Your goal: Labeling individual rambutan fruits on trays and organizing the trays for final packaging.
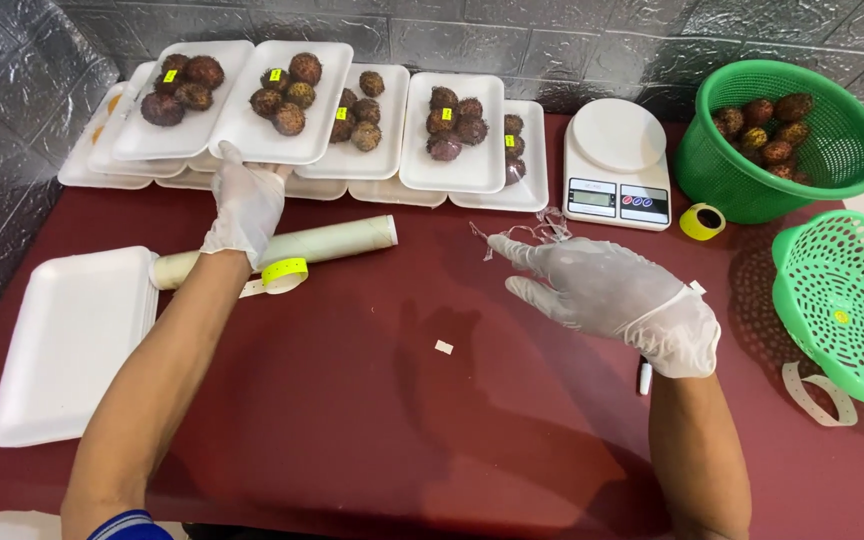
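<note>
Right now I see my left hand (244,205) with its fingers closed on the rim of a white foam tray (287,88) loaded with rambutans (289,118), stacked over other trays just beyond those fingers. My right hand (607,290) hovers open, a crumpled scrap of clear film (542,228) at its fingertips. Risk as I judge it: gripping only 1 edge could tilt the tray, rolling fruit onto the desk (432,420) or the cardboard tube (332,240) beside my wrist
</note>
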